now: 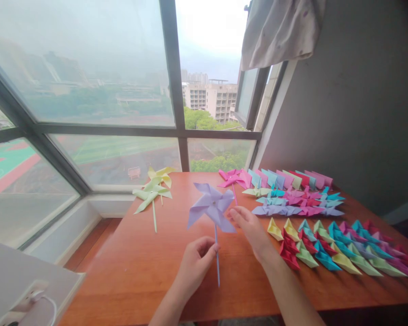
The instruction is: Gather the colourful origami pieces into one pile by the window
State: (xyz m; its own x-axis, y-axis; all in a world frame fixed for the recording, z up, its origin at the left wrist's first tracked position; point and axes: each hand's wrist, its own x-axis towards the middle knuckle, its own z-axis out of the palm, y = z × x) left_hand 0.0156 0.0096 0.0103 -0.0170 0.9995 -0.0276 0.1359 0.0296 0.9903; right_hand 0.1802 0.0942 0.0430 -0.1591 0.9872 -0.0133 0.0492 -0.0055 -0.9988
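Observation:
A lavender paper pinwheel (204, 203) stands upright over the middle of the wooden table (139, 271). My left hand (199, 260) is closed in a pinch around its thin stick, below the blades. At the pinwheel's right side, the bent fingers of my right hand (246, 224) pinch the edge of a blade; the exact contact is partly hidden. Just beyond lies a pink pinwheel (231, 178). Off to the left, a pale green pinwheel (152, 194) and a yellow pinwheel (163, 175) lie near the window.
Rows of folded paper boats (326, 244) cover the table's right side. Behind them are folded paper cranes (292, 199) and a line of standing folded papers (287, 179). Windows (105, 90) rise beyond the table, with a curtain (282, 31) at upper right. A plugged-in cable (49, 301) hangs at lower left.

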